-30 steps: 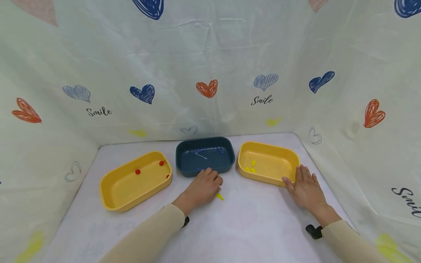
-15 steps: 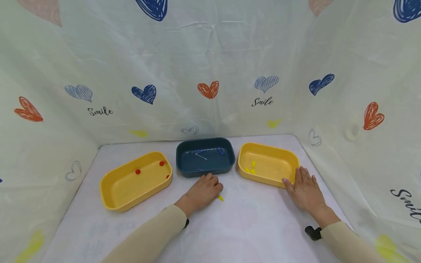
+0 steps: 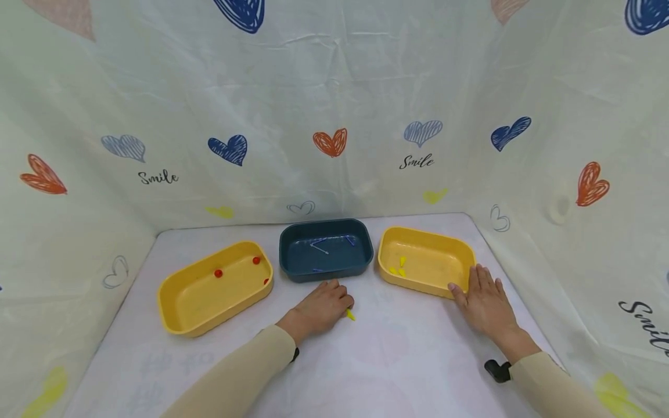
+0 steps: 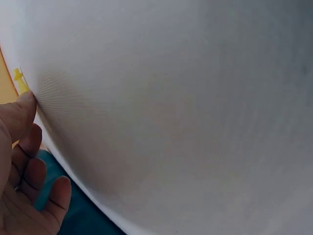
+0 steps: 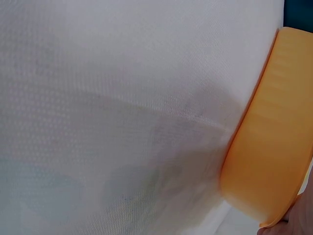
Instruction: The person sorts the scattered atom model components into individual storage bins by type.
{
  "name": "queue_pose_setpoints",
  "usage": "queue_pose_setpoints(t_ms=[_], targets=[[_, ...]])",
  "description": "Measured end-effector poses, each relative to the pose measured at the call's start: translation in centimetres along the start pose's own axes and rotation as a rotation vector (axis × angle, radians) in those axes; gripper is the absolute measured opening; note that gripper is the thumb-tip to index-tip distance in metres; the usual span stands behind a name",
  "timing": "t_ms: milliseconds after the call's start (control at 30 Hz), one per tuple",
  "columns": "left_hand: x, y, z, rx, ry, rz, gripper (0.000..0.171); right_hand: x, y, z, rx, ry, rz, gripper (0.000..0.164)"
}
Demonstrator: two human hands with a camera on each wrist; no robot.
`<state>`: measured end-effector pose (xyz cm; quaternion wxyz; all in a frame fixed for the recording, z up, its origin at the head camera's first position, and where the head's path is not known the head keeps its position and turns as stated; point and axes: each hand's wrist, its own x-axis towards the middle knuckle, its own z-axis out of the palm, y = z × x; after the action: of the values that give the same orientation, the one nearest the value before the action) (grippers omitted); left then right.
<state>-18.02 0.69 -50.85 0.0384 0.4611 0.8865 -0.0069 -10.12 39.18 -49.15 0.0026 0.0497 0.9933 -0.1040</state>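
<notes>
My left hand (image 3: 321, 305) is on the white table in front of the dark blue tray (image 3: 326, 277). Between thumb and finger it pinches a small yellow plastic piece (image 4: 20, 81) with a knobbed end; in the head view part of it sticks out beside the fingers. My right hand (image 3: 488, 305) lies with straight fingers against the right end of a yellow tray (image 3: 439, 249), thumb at its near side. Several small yellow pieces (image 3: 401, 270) lie in this tray's left part. Thin blue and pale sticks (image 3: 320, 248) are in the dark blue tray.
Another yellow tray (image 3: 198, 299) stands on the left, angled, with red round pieces (image 3: 218, 273) in it. The three trays form a row toward the back of the white-covered table (image 3: 366, 371). Printed cloth walls (image 3: 334, 69) rise behind and on both sides.
My left hand has drawn back slightly from the dark blue tray's near rim, still pinching the yellow piece. My right hand stays at the right tray.
</notes>
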Motion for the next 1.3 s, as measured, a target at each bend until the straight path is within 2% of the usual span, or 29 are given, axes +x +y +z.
queue_pose_setpoints(t_ms=[167, 367, 600, 733, 1033, 1300], targets=[[0.1, 0.0, -0.1, -0.01, -0.005, 0.0, 0.012, 0.0, 0.0, 0.1, -0.004, 0.002, 0.002, 0.093], [0.2, -0.1, -0.2, -0.004, 0.064, -0.004, 0.009, 0.1, 0.1, 0.1, -0.004, 0.003, 0.003, 0.093], [-0.1, 0.1, -0.4, -0.014, 0.098, -0.019, 0.014, 0.0, 0.1, 0.1, -0.009, 0.009, -0.002, 0.093], [-0.1, 0.1, -0.6, 0.008, 0.131, -0.022, 0.009, 0.0, 0.1, 0.0, 0.0, 0.012, -0.008, 0.092], [0.1, -0.1, -0.5, 0.049, 0.243, -0.002, 0.009, 0.1, 0.1, 0.2, -0.011, 0.022, -0.003, 0.093], [1.1, 0.1, -1.2, 0.047, 0.36, -0.036, 0.011, 0.1, 0.1, 0.2, -0.021, 0.025, -0.007, 0.092]])
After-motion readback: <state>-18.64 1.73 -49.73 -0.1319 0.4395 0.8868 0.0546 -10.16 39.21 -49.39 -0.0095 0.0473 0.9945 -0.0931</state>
